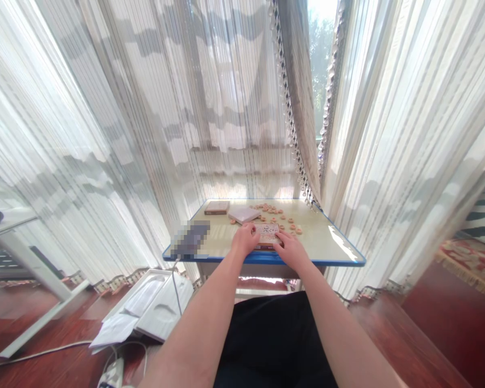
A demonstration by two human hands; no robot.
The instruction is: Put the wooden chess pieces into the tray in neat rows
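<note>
Near the table's front edge lies a flat printed box (pixel 267 229), its top showing a pattern of small dark marks. My left hand (pixel 246 238) has its fingers curled over the box's left edge. From the other side my right hand (pixel 291 249) grips the right edge, fingers on the near corner. Just beyond the hands, round wooden discs (pixel 283 217) that look like Chinese chess pieces are scattered. A pale flat box or lid (pixel 244 215) sits at an angle behind my left hand. What is inside the held box is hidden.
The table (pixel 327 245) has a blue rim. Another flat brown-edged box (pixel 217 208) is at its back left, with a blurred-out dark object (pixel 192 240) at the left. Open white box and papers (pixel 145 302) lie on the floor beside cables. Sheer curtains (pixel 234 108) hang behind.
</note>
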